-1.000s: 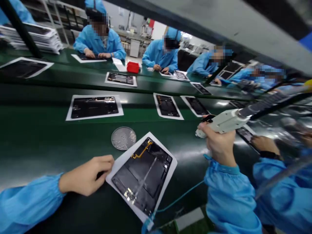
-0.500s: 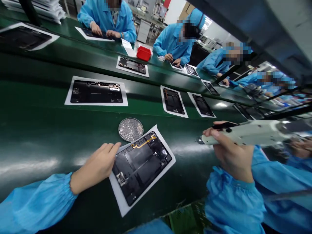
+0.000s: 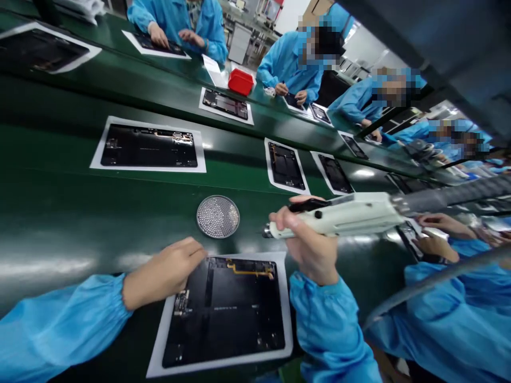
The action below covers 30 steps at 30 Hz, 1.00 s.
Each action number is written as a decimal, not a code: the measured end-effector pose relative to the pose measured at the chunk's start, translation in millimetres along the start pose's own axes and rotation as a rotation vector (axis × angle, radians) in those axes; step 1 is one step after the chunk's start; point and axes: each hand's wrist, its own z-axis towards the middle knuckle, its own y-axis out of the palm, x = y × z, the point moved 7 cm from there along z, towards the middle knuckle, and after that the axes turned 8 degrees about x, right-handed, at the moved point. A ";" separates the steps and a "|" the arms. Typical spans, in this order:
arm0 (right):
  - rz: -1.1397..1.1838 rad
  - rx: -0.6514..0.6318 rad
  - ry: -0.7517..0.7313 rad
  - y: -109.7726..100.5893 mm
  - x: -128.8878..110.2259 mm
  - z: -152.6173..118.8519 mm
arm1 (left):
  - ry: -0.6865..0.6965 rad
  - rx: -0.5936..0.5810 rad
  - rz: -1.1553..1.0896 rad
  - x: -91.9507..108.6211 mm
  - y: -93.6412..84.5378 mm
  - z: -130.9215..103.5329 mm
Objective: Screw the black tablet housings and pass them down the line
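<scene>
- The right hand [image 3: 309,239] wraps around a pale power tool [image 3: 355,215]; its tip is blurry.
- The left hand [image 3: 170,271] hides one corner of the black panel [image 3: 235,308]; I can't tell if it pinches.
- The panel lies on white paper [image 3: 161,340], near a round dish [image 3: 217,216].

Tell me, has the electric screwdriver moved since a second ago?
Yes. The electric screwdriver, held in the right hand, has moved left: its tip is now much nearer the round metal dish than before.
</scene>
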 end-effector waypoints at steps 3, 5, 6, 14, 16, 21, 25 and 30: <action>-0.039 -0.037 0.043 24.0 34.8 -0.3 | -0.025 -0.115 0.015 12.6 7.1 7.4; -0.046 -0.068 0.052 31.8 51.8 -1.5 | 0.005 -0.085 0.095 20.1 8.1 10.6; -0.042 -0.082 0.050 33.7 57.3 -2.2 | 0.043 -0.019 0.149 24.8 6.9 12.0; 0.031 -0.200 0.066 33.2 71.0 -6.3 | 0.187 0.264 0.184 43.1 25.5 19.1; 0.018 -0.209 0.064 31.3 73.1 -5.5 | 0.150 0.264 0.152 41.3 28.7 22.4; -0.006 -0.195 0.064 25.6 74.9 -2.5 | 0.113 0.280 0.126 42.1 31.1 29.7; -0.019 -0.188 0.053 20.2 73.7 -0.5 | 0.110 0.286 0.102 44.3 37.0 33.0; -0.053 -0.201 0.043 12.6 76.7 0.3 | 0.107 0.275 0.117 47.5 45.2 37.2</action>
